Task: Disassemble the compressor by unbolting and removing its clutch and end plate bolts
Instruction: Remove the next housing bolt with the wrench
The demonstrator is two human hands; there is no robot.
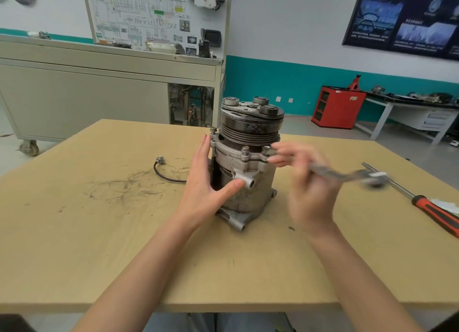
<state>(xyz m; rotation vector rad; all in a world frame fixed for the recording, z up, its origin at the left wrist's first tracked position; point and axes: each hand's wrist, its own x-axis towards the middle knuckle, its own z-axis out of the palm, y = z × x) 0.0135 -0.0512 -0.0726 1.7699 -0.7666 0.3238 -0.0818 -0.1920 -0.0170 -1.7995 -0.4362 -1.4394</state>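
Note:
The compressor [248, 195] stands upright in the middle of the wooden table [99, 232], its dark clutch and pulley [250, 123] on top. Raised bolts [245, 151] sit on the aluminium flange below the pulley. My left hand [208, 182] lies flat against the compressor's left side, fingers straight, thumb pressed on the front of the body. My right hand [305, 182], blurred by motion, grips a metal wrench [347, 175]; the wrench's near end is at a bolt on the flange's right side.
A screwdriver with a red and black handle [432, 212] lies at the table's right edge. A black cable with a connector [161, 170] trails left of the compressor. A grey trainer bench stands behind, a red cabinet [337, 105] and a workbench at the back right.

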